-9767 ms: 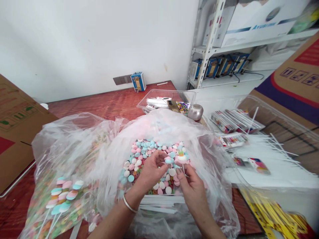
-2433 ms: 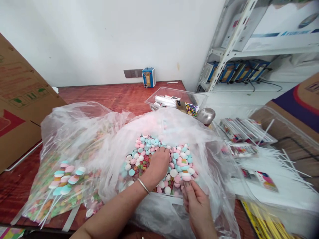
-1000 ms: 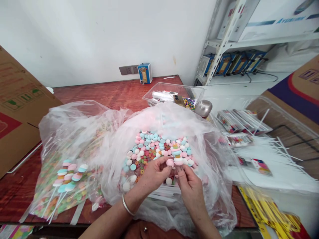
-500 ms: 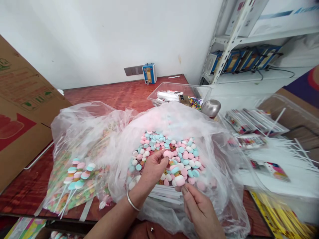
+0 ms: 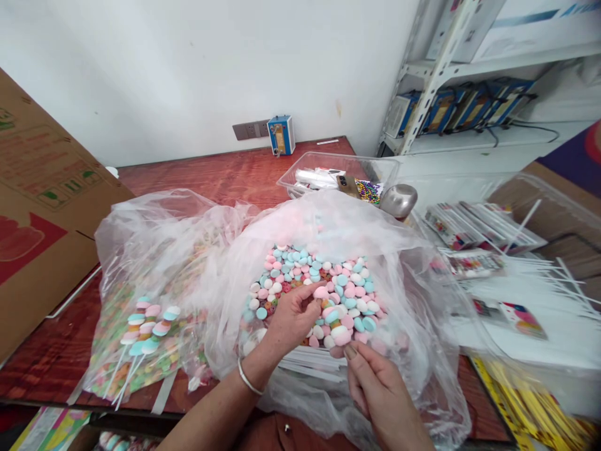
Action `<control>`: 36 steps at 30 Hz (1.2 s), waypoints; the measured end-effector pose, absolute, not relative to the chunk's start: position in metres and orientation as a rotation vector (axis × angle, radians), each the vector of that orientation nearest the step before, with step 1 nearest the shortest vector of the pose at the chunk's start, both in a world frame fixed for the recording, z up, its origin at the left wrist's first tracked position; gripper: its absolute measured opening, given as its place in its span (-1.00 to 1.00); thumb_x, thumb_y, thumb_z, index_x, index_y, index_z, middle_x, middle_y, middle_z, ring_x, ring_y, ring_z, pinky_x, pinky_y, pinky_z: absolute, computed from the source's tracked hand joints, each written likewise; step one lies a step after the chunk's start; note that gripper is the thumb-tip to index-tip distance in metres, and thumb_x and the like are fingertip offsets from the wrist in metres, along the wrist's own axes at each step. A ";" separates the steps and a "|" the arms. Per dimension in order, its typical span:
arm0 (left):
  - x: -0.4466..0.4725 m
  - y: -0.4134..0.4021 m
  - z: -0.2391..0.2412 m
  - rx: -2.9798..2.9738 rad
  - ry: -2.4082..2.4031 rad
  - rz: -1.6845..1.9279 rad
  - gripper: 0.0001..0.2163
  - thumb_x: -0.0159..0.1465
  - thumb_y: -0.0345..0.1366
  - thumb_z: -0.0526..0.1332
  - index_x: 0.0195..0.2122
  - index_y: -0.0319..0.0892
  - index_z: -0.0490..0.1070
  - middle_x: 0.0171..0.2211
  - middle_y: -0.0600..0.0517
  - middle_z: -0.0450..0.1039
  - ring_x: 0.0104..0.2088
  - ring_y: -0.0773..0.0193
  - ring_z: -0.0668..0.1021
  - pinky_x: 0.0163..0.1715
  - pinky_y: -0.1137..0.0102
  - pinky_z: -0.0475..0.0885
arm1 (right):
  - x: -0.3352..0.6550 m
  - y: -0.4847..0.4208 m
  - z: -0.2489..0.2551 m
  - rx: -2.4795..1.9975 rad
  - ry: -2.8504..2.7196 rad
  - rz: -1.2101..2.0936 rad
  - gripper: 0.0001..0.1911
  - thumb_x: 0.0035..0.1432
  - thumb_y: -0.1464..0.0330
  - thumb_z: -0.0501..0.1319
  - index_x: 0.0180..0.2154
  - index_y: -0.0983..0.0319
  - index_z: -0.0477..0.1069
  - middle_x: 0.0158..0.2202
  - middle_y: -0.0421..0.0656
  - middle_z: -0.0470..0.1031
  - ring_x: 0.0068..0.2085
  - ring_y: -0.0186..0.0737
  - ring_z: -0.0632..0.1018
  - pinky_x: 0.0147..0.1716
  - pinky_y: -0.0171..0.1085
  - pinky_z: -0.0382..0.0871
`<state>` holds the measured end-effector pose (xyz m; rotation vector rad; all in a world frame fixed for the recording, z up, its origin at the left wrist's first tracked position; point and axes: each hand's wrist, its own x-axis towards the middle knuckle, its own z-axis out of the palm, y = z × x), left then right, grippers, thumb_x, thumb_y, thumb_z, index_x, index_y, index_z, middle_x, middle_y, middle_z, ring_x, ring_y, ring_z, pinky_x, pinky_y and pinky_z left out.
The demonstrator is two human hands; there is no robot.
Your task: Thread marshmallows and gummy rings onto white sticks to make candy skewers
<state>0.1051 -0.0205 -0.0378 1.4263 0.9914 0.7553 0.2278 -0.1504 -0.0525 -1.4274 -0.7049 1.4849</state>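
My right hand (image 5: 382, 394) is closed, its thumb and fingers pinching the lower end of a candy skewer (image 5: 333, 316). Blue, white, pink and orange pieces are stacked along that skewer; its stick is mostly hidden by them and by my fingers. My left hand (image 5: 293, 316), with a white bangle at the wrist, pinches a pink marshmallow-like disc (image 5: 321, 292) at the skewer's upper end. Beneath both hands lies an open clear plastic bag (image 5: 338, 216) with many pink, blue and white discs (image 5: 350, 275) and some small ring-shaped pieces. White sticks (image 5: 312, 363) lie at its near side.
Several candy skewers (image 5: 145, 326) lie on another plastic bag (image 5: 159, 225) to the left, beside a large cardboard box (image 5: 51, 181). Behind are a clear tray (image 5: 300, 164) and a metal bowl (image 5: 399, 200). Packets and white sticks (image 5: 554, 288) occupy the right, below a shelf.
Both hands keep their grips on the skewer and the pink disc. They shift very slightly, and the view moves a little.
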 end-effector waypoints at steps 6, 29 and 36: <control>0.108 -0.025 -0.038 1.362 1.023 0.802 -0.72 0.19 -0.26 0.24 -0.09 -0.14 0.58 -0.24 0.00 0.58 -0.20 0.18 0.54 -0.14 0.35 0.42 | 0.216 -0.147 -0.043 -1.485 -0.658 1.390 -0.57 0.22 -0.02 0.06 -0.31 0.22 0.34 -0.73 -0.43 0.04 -0.68 -0.43 0.01 -0.67 -0.39 -0.16; 0.147 -0.053 -0.006 0.409 0.772 1.035 -0.83 0.22 -0.19 0.23 -0.26 -0.16 0.33 -0.47 0.15 0.26 -0.55 0.48 0.34 -0.61 0.59 0.19 | 0.194 -0.149 -0.060 -1.757 -1.326 0.495 -0.52 0.41 0.16 -0.16 -0.01 0.21 0.44 -0.32 -0.01 0.63 -0.45 -0.14 0.60 -0.50 -0.32 0.37; 0.145 -0.060 -0.015 0.585 0.964 1.086 -0.76 0.30 -0.12 0.15 -0.12 -0.13 0.43 -0.46 0.10 0.38 -0.43 0.35 0.46 -0.34 0.47 0.42 | 0.194 -0.144 -0.053 -1.860 -1.455 0.389 -0.47 0.43 0.14 -0.22 -0.14 0.20 0.47 -0.51 -0.10 0.60 -0.57 -0.12 0.60 -0.62 -0.32 0.30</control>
